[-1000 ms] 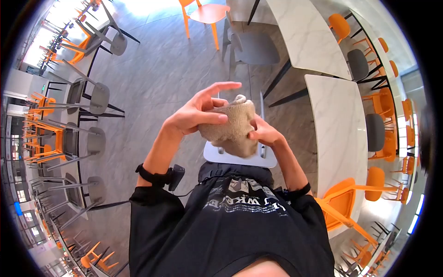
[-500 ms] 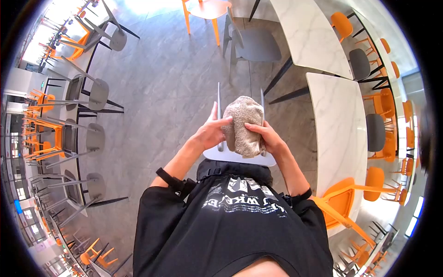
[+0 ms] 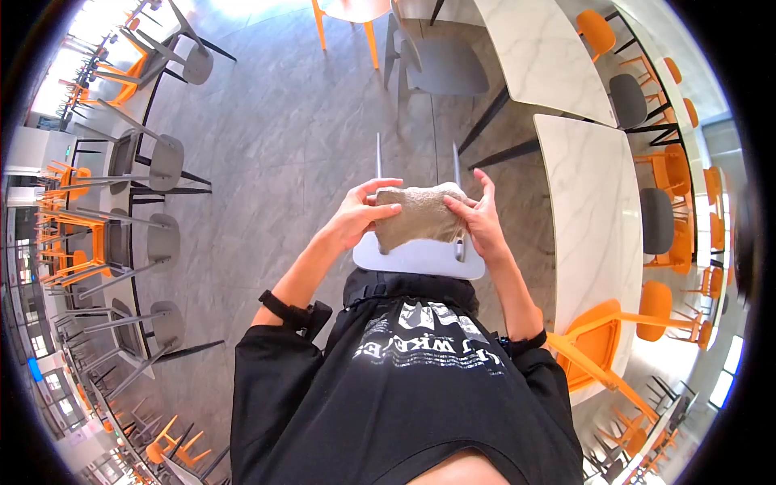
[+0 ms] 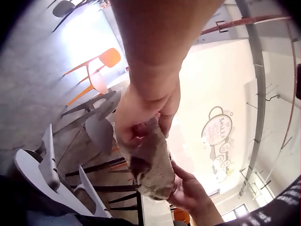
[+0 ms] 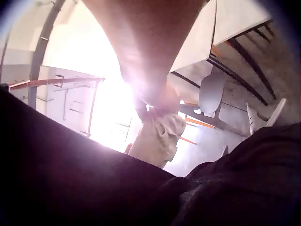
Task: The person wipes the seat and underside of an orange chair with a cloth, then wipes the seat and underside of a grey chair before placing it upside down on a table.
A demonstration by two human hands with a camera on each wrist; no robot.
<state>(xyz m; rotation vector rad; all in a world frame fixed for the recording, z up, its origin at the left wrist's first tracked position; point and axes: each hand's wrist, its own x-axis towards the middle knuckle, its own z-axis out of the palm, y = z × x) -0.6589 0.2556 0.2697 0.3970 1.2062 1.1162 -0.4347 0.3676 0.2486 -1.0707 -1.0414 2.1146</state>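
A beige-grey terry towel (image 3: 420, 214), folded into a thick bundle, is stretched sideways between both hands in front of the waist. My left hand (image 3: 356, 217) pinches its left end, thumb on the near face. At the opposite top corner my right hand (image 3: 482, 222) grips with the thumb pressed on the cloth and one finger raised off it. The left wrist view shows the towel (image 4: 153, 172) hanging between the two hands, a dark hollow in its side. In the right wrist view, creases gather in the towel (image 5: 157, 139) just below the hand.
Below the towel is a light grey chair (image 3: 416, 259) with two upright metal bars. A marble-topped table (image 3: 590, 234) stands to the right, an orange chair (image 3: 594, 347) on it. Ahead is a dark grey chair (image 3: 444, 65); more chairs (image 3: 166, 242) line the left.
The towel has turned from a rounded, upright bundle to a wider sideways shape. My left hand has shifted its hold to the left end, and the right hand has moved up to the top right corner.
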